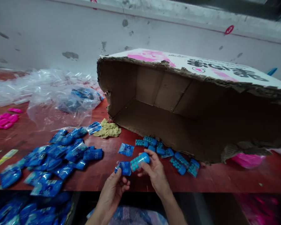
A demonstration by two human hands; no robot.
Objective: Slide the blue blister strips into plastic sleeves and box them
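Note:
My left hand point(115, 184) pinches a small shiny blue packet point(125, 168) near the table's front edge. In my right hand point(154, 172) is a small clear bottle with a blue cap point(140, 161), turquoise beads showing through its wall. The bottle is tilted, cap toward my right palm, and its lower end meets the packet; whether it is partly inside I cannot tell. Just beyond lies a flat blue packet point(126, 149). Several like bottles point(178, 164) lie along the cardboard box's lower edge. To the left spreads a pile of blue packets point(65, 153).
A large torn cardboard box point(154, 115) lies with its opening facing me. Clear plastic bags point(49, 106) and a crumpled yellowish cloth point(108, 128) are at left. Pink pieces point(4, 121) sit far left. More blue packets point(30, 211) fill a container below the table edge.

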